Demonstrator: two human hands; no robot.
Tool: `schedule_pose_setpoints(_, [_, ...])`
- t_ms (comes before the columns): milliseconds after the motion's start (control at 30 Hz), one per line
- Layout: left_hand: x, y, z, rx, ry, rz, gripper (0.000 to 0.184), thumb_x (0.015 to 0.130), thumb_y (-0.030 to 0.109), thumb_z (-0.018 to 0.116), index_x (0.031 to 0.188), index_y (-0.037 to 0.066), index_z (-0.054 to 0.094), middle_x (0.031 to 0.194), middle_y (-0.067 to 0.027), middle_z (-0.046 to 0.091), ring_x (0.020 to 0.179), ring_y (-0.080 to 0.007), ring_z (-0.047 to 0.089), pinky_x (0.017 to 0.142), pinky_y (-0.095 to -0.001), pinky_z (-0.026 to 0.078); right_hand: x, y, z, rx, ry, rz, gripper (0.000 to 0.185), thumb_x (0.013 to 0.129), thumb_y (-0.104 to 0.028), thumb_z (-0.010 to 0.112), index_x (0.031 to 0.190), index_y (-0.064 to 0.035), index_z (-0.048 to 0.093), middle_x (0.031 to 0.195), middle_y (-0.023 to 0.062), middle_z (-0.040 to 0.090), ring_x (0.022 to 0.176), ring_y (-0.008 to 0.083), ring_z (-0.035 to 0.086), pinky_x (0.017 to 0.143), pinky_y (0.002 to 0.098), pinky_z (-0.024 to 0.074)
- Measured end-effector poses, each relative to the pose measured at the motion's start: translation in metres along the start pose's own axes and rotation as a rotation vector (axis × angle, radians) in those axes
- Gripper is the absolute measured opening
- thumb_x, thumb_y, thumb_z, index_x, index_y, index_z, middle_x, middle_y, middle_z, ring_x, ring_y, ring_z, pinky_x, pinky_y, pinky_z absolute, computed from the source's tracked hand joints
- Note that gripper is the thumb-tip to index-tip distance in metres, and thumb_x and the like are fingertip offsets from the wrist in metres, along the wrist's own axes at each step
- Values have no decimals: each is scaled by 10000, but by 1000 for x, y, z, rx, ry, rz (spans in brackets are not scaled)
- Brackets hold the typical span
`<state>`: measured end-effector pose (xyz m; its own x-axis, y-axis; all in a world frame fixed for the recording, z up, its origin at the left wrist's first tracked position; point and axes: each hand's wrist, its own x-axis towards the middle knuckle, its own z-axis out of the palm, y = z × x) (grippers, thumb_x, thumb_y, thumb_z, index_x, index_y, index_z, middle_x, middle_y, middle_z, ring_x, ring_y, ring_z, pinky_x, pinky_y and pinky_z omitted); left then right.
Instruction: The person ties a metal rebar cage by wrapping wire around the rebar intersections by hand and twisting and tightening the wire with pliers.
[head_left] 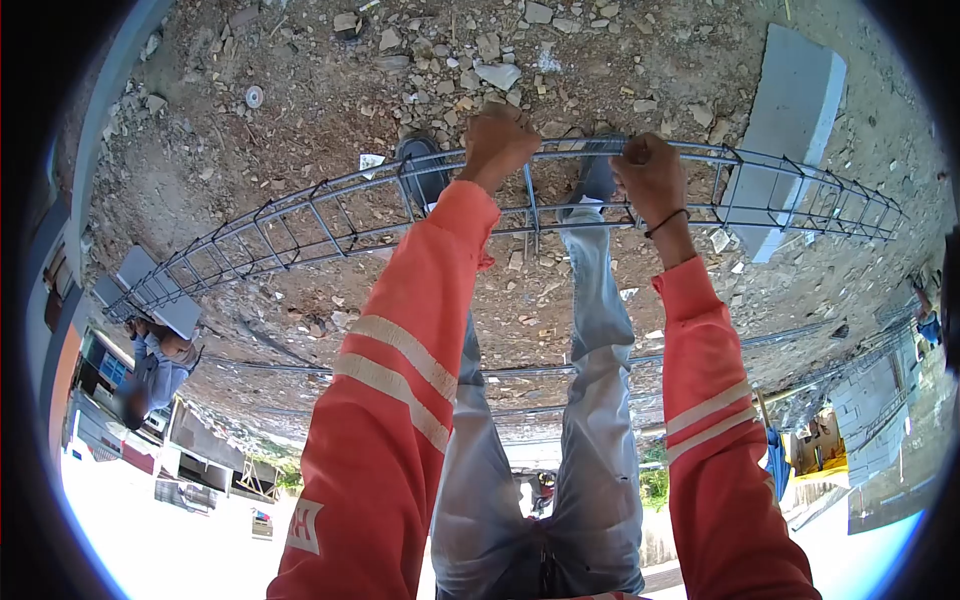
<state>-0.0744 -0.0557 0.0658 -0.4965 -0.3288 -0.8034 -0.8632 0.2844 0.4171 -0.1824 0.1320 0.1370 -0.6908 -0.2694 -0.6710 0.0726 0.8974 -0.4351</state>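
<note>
A long steel rebar cage (533, 200) curves across the view, with square ties along its bars. My left hand (500, 145) is closed around its upper bars, left of centre. Closed at the same bars, to the right, is my right hand (652, 178), with a dark band at the wrist. Any small item inside either fist is hidden. My two dark shoes are just behind the cage, between and beside my hands.
Grey blocks support the cage at right (785, 130) and left (160, 290). Rubble (490, 75) covers the dirt ground. Another person (160, 360) is by the cage's left end. More long bars (400, 370) cross behind my legs.
</note>
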Motion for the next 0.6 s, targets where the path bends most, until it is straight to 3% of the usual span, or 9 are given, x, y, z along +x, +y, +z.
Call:
schedule_pose_setpoints(67, [4,-7,9,-9,36,-8,178,706,246,695,782,91,732,867,-154,717,823,-335,695,780,-402,541,23,3,3,118,-36,122,155,749,-128,760,776,-40,636,716,110,694,597,158,673,552,316,519])
schedule_pose_setpoints(167, [12,-15,18,47,103,12,194,715,258,701,798,86,736,880,-168,718,833,-348,697,794,-406,543,69,19,17,247,-128,140,199,707,-220,757,820,-74,680,662,28,703,668,171,715,676,346,569])
schedule_pose_setpoints(233, [7,-6,11,108,130,39,204,718,265,705,808,85,740,880,-174,719,837,-355,699,802,-409,545,84,11,21,-181,-338,27,216,709,-232,774,858,-91,705,726,73,725,727,208,724,710,383,575])
schedule_pose_setpoints(267, [5,-1,7,93,46,45,244,726,240,678,873,50,723,974,-200,701,928,-387,675,849,-431,536,89,7,24,-182,-336,26,216,709,-232,774,858,-91,705,726,73,725,727,208,724,710,383,575])
schedule_pose_setpoints(333, [2,7,-3,81,-38,50,291,735,215,652,938,15,706,1068,-226,684,1019,-420,651,896,-452,527,90,-4,33,-545,-435,-259,233,743,-240,755,908,-82,709,826,113,742,806,255,729,742,409,575])
schedule_pose_setpoints(467, [0,13,-2,159,-53,155,289,798,256,605,944,35,719,1009,-216,695,981,-410,663,888,-461,526,52,-46,22,-821,-292,-181,199,823,-239,700,842,-41,687,821,183,711,840,364,699,749,472,551])
schedule_pose_setpoints(533, [6,4,8,163,13,156,271,842,277,580,915,70,738,946,-198,712,919,-387,687,860,-457,534,17,-57,8,-671,87,-276,184,861,-216,649,926,-45,669,874,179,708,872,383,687,769,495,534])
schedule_pose_setpoints(567, [15,-2,14,161,-18,169,275,845,281,580,930,69,733,916,-189,717,914,-374,690,854,-453,532,5,-65,1,-673,82,-281,184,861,-216,649,926,-45,669,874,179,708,872,383,687,769,495,534])
schedule_pose_setpoints(600, [21,-7,17,158,-51,181,281,847,285,579,946,69,729,885,-181,721,908,-361,694,848,-449,529,-7,-72,-8,-576,-99,-185,214,875,-209,620,1006,-42,647,962,172,691,964,361,665,833,506,512])
